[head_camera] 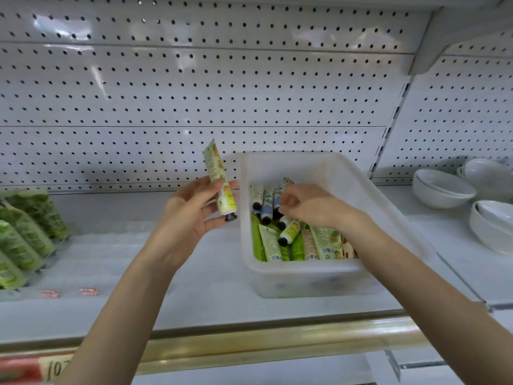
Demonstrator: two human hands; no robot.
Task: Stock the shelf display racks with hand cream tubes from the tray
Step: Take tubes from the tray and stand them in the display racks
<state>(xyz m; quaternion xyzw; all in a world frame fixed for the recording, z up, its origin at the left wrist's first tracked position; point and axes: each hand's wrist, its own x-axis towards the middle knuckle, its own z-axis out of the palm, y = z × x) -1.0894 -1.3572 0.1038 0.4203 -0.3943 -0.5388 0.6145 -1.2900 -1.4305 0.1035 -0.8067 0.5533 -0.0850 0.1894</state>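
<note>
A translucent white plastic tray (388,218) sits on the shelf right of centre and holds several hand cream tubes (316,243) in green, yellow, blue and cream colours. My left hand (191,215) holds one yellow-green tube (220,182) upright, black cap down, just left of the tray. My right hand (308,204) reaches into the tray with its fingers curled among the blue tubes (268,202); what its fingers are closed on is hidden. Display racks with green tubes (25,237) stand at the far left of the shelf.
The white shelf (125,259) has a pegboard back wall and a gold front rail (277,337). Stacked white bowls (444,187) stand on the shelf section to the right. Red price labels (69,292) sit near the front left.
</note>
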